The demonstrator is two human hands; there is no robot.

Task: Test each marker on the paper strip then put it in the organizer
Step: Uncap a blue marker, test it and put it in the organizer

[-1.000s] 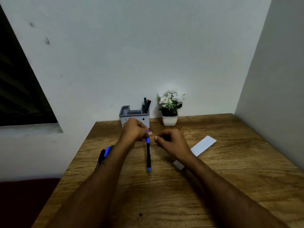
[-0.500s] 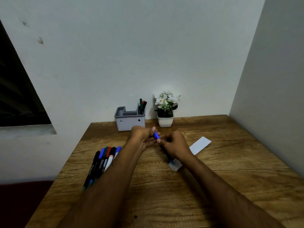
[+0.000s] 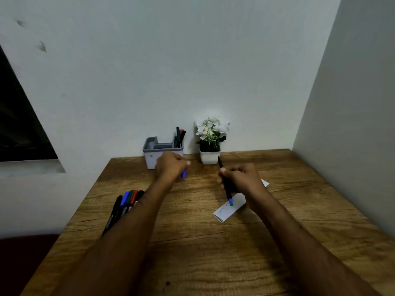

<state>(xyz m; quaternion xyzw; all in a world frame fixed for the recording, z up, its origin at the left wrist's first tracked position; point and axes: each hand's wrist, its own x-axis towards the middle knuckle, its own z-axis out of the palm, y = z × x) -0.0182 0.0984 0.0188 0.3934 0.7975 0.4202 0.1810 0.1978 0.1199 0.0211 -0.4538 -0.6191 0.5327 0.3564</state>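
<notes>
Wood-grain table [image 3: 192, 242], set into a corner of pale walls. A black marker [image 3: 226, 184] is gripped in the right hand [image 3: 241, 178], fingers curled round the barrel; the barrel is tilted, one end angled up toward the pot, the blue-green end down over the paper strip [image 3: 229, 208]. Whether that end touches the paper cannot be told. The strip lies flat on the table, partly hidden under the right hand, with faint scribbles seen near its front end. The left hand [image 3: 172, 167] is held well apart from the right, just in front of the organizer [image 3: 162, 152]; its fingers are curled and a blue cap [image 3: 183, 173] is pinched at the fingertips. The organizer is grey, set at the back edge against the wall, with three markers [image 3: 180, 135] standing upright in its right compartment: green, red, black. A white pot of white flowers [image 3: 210, 142] is seen just right of the organizer. A loose row of markers [image 3: 124, 205] lies near the table's left edge, partly hidden behind the left forearm; blue, green, red and black caps are made out.
</notes>
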